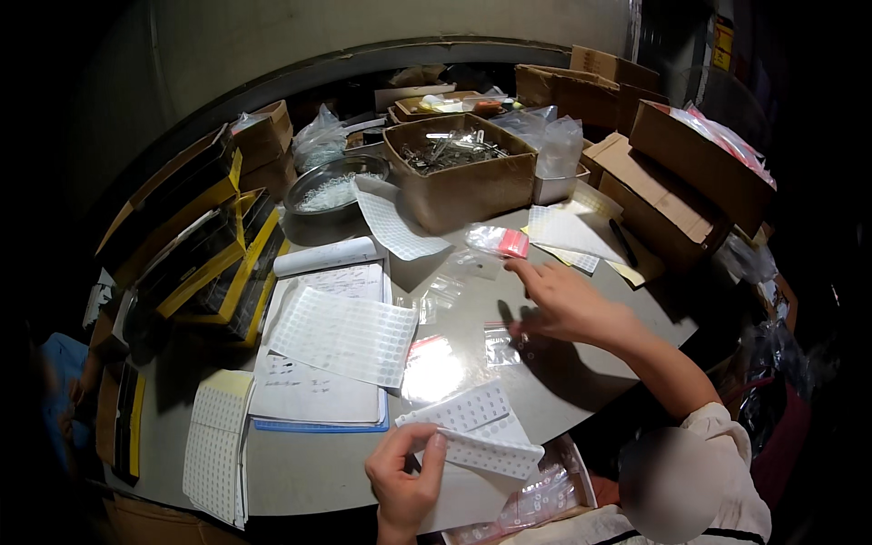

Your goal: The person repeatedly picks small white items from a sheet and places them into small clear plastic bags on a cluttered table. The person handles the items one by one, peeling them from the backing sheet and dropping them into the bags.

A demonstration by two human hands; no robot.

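Observation:
My left hand (407, 474) is closed at the table's near edge, thumb and fingers pinching a folded sheet of small round labels (490, 451). My right hand (568, 304) hovers over the table, index finger stretched out and thumb apart, with nothing visible between them. Its index fingertip is close to a small clear zip bag with a red part (513, 242). Several small clear bags (445, 291) lie left of that hand. Below it rests another small zip bag (500, 345). A bag with a red edge (427, 368) lies in bright glare.
A label sheet (350, 334) covers part of a notepad (313, 400) on a blue board. More label sheets (216, 445) lie at left. Behind stand a metal bowl (313, 222) of clear pieces and a cardboard box (459, 195) of metal parts. Boxes (663, 186) line the right.

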